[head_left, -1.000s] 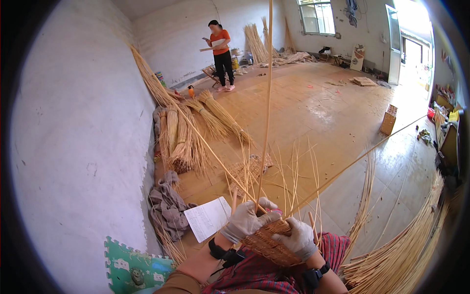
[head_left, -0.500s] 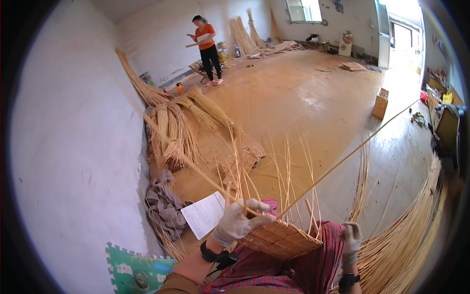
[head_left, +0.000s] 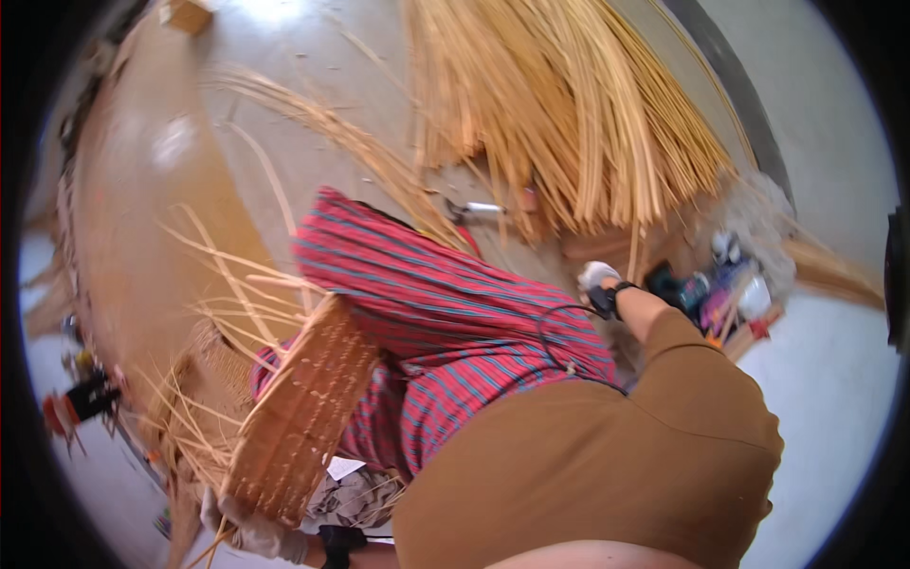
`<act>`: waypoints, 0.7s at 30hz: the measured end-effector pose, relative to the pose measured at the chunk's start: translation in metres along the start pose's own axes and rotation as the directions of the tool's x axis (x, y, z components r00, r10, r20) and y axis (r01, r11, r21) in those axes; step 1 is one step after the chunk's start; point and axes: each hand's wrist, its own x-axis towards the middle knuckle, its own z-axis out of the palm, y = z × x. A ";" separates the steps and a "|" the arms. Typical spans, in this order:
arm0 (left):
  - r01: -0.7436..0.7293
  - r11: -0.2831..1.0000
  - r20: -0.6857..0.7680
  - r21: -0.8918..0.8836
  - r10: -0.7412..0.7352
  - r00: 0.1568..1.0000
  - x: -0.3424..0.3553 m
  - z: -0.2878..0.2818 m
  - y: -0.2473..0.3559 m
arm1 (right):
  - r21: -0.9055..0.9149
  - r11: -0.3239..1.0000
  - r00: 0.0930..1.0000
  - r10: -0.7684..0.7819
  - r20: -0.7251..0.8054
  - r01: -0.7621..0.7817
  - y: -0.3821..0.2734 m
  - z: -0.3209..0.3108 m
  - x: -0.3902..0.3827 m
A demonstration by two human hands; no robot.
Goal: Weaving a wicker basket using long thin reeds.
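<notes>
A brown woven wicker basket [head_left: 308, 408], with pale uncut canes sticking out from its edge, leans tilted against my left thigh. My left hand [head_left: 256, 531], in a white glove, is closed on its lower corner. A thin cane pokes out beside those fingers. Out to the right, my white-gloved right hand [head_left: 597, 277] reaches down near the floor. It is close to the butt ends of a large bundle of long pale canes [head_left: 578, 114]; its fingers are too small and blurred to read.
A cutting tool with red handles [head_left: 474, 209] lies on the floor beyond my knee. Bags and small items [head_left: 725, 294] are heaped near my right arm. Loose canes [head_left: 351, 142] stretch across the floor. A grey cloth [head_left: 355, 498] lies beside my left wrist.
My view has swung sharply right and down, showing the cane bundle. My right hand has left its place beside my knee and reached out right. My left hand still holds the basket.
</notes>
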 end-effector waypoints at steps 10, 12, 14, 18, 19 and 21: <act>-0.106 0.993 0.084 -0.057 0.110 0.990 0.019 -0.018 0.002 | 0.688 0.657 0.808 0.563 -0.174 -0.309 -0.018 0.042 -0.007; -0.122 0.992 0.074 -0.026 0.124 0.990 0.023 -0.019 0.005 | 0.735 0.630 0.761 0.598 -0.252 -0.251 -0.018 0.027 0.001; -0.128 0.991 0.077 -0.022 0.130 0.989 0.026 -0.021 0.006 | 0.800 0.586 0.711 0.616 -0.339 -0.126 -0.016 0.013 0.018; -0.124 0.992 0.044 -0.014 0.124 0.991 0.030 -0.023 -0.001 | 0.690 0.706 0.781 0.519 -0.348 -0.162 -0.014 -0.010 0.064; -0.128 0.992 0.033 0.006 0.128 0.991 0.030 -0.023 -0.003 | 0.641 0.731 0.810 0.512 -0.286 -0.236 -0.015 -0.012 0.070; -0.119 0.993 0.027 -0.010 0.120 0.992 0.029 -0.023 -0.007 | 0.567 0.754 0.822 0.525 -0.219 -0.331 -0.022 -0.016 0.075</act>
